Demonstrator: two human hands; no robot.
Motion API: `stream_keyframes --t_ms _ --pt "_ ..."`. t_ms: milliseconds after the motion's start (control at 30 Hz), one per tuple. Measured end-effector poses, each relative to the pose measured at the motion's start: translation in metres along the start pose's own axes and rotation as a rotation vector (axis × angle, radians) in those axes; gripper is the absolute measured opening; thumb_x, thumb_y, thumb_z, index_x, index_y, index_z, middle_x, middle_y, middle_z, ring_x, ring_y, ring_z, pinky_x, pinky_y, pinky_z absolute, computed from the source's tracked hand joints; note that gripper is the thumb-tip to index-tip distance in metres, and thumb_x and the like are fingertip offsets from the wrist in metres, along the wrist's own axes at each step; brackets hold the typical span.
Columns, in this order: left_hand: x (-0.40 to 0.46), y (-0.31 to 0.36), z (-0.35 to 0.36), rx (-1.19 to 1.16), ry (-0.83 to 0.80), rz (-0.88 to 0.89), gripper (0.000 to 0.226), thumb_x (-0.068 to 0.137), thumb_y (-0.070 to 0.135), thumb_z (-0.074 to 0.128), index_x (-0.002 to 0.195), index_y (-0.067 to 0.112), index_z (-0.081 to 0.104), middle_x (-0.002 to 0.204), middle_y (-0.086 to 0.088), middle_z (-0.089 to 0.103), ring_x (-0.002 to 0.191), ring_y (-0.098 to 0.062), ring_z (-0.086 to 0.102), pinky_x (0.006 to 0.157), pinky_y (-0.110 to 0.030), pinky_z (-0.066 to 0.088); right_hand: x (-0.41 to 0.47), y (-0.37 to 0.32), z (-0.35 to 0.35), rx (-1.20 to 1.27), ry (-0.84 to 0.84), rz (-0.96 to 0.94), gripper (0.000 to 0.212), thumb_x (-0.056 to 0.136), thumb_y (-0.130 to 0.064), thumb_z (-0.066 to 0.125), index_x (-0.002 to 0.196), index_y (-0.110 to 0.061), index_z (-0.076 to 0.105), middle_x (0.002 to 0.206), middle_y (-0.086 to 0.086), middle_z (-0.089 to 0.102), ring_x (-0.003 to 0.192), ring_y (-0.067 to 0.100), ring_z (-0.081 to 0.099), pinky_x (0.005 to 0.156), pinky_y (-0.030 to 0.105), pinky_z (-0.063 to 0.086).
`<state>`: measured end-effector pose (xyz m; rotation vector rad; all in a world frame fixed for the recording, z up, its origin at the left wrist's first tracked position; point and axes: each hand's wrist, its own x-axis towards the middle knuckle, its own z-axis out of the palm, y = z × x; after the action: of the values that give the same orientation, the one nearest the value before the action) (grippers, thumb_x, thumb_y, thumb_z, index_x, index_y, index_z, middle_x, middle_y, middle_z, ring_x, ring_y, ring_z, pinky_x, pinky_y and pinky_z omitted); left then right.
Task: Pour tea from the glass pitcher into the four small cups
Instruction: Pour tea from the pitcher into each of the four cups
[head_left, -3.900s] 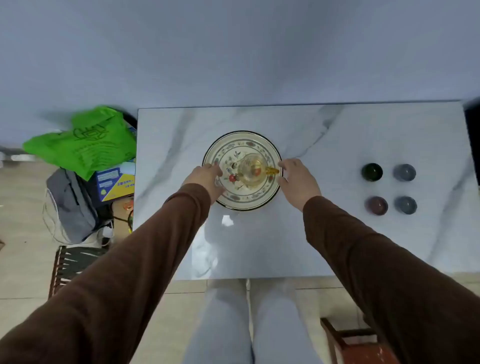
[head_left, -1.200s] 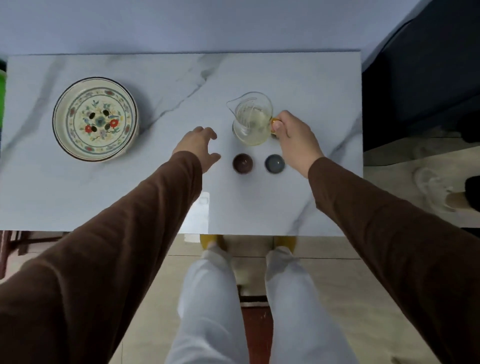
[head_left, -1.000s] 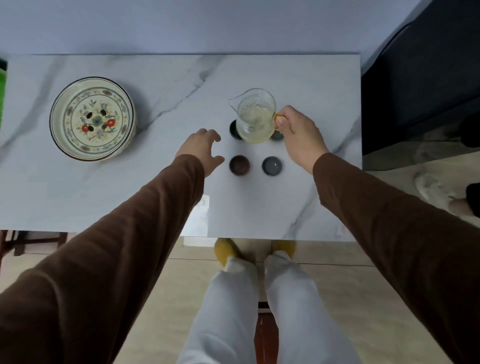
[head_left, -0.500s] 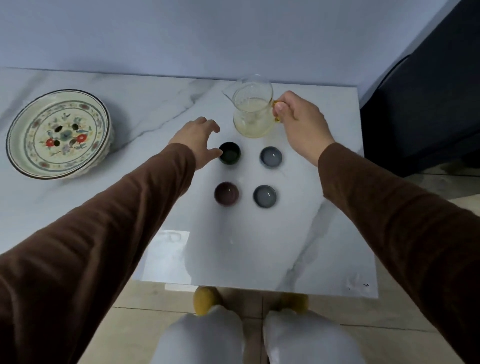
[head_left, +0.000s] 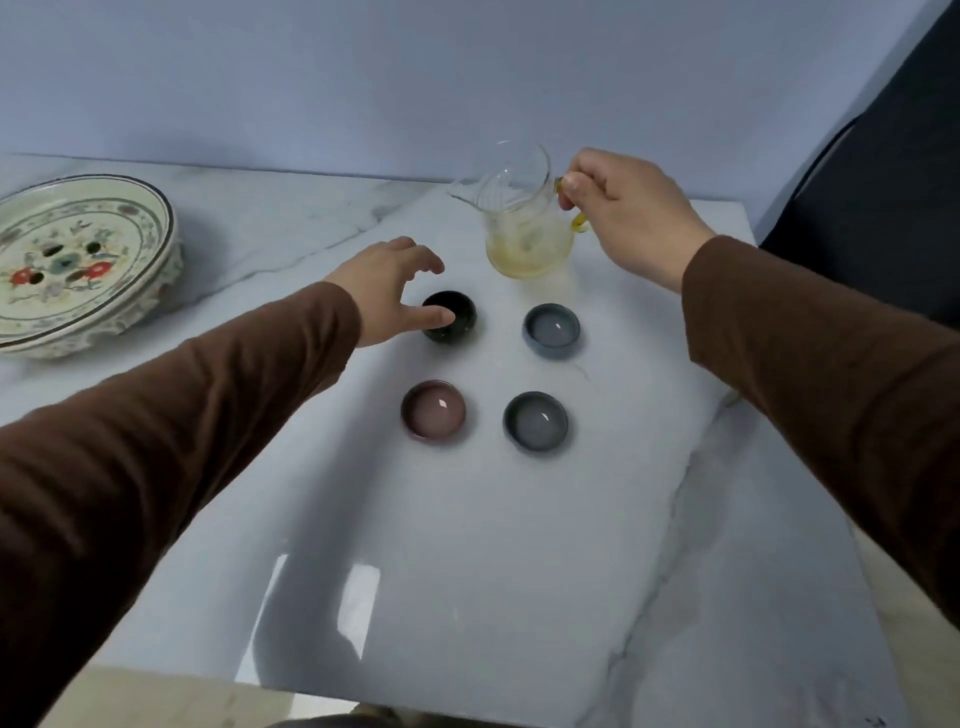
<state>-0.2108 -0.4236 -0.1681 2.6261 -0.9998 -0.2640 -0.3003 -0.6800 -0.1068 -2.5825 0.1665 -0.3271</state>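
1. The glass pitcher (head_left: 524, 218) hangs just above the far part of the marble table (head_left: 467, 545), behind the four cups, tipped slightly with its spout to the left. Pale yellow tea fills roughly its lower third.
2. The right hand (head_left: 623, 213) has its fingers pinched on the small amber handle at the pitcher's right side. That handle looks like the right hold: thin glass is likely fragile and slippery, and the tea shifts the weight as it tilts.
3. The left hand (head_left: 395, 291) is spread loosely, gripping nothing, its thumb at the rim of the black cup (head_left: 449, 314).
4. The light grey-blue cup (head_left: 551, 330), the mauve cup (head_left: 434, 410) and the dark grey cup (head_left: 536, 421) complete the square, well apart from one another; they are small, probably light and easily nudged.
5. A floral patterned dish (head_left: 78, 260) sits far left.
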Motion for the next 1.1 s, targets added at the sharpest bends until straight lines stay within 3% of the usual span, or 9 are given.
stream_keyframes --t_ms 400,500,700,1100 --pt "-0.015 -0.004 0.017 -0.061 0.088 -0.053 0.068 0.07 0.053 0.075 0.128 0.025 0.052 0.125 0.005 0.053 0.108 -0.014 0.053 0.087 -0.028 0.04 -0.02 -0.012 0.012 -0.109 0.07 -0.108 0.028 0.101 -0.033 0.038 0.097 -0.019 0.063 0.085 -0.009 0.058 0.086 0.017 0.054 0.074 0.026 0.031" --pt "-0.02 -0.002 0.017 -0.119 0.096 -0.097 0.068 0.069 0.05 0.077 0.128 0.025 0.053 0.125 0.005 0.053 0.102 -0.011 0.052 0.088 -0.028 0.04 -0.025 -0.022 0.006 -0.136 0.069 -0.098 0.028 0.102 -0.032 0.039 0.1 -0.018 0.063 0.077 -0.011 0.055 0.083 0.018 0.051 0.074 0.026 0.03" --pt "-0.02 -0.004 0.023 -0.119 0.045 -0.15 0.075 0.065 0.052 0.079 0.129 0.023 0.053 0.126 0.002 0.055 0.109 -0.018 0.057 0.095 -0.035 0.046 -0.022 -0.033 -0.001 -0.267 -0.011 -0.134 0.027 0.1 -0.034 0.043 0.099 -0.018 0.065 0.086 -0.003 0.06 0.083 0.02 0.052 0.072 0.029 0.033" --pt "-0.015 -0.008 0.032 -0.178 0.061 -0.111 0.07 0.067 0.048 0.079 0.128 0.022 0.055 0.123 0.001 0.056 0.107 -0.019 0.056 0.096 -0.035 0.046 -0.005 -0.045 0.002 -0.499 -0.14 -0.224 0.02 0.1 -0.034 0.042 0.092 -0.025 0.059 0.082 -0.003 0.058 0.08 0.023 0.054 0.068 0.031 0.037"
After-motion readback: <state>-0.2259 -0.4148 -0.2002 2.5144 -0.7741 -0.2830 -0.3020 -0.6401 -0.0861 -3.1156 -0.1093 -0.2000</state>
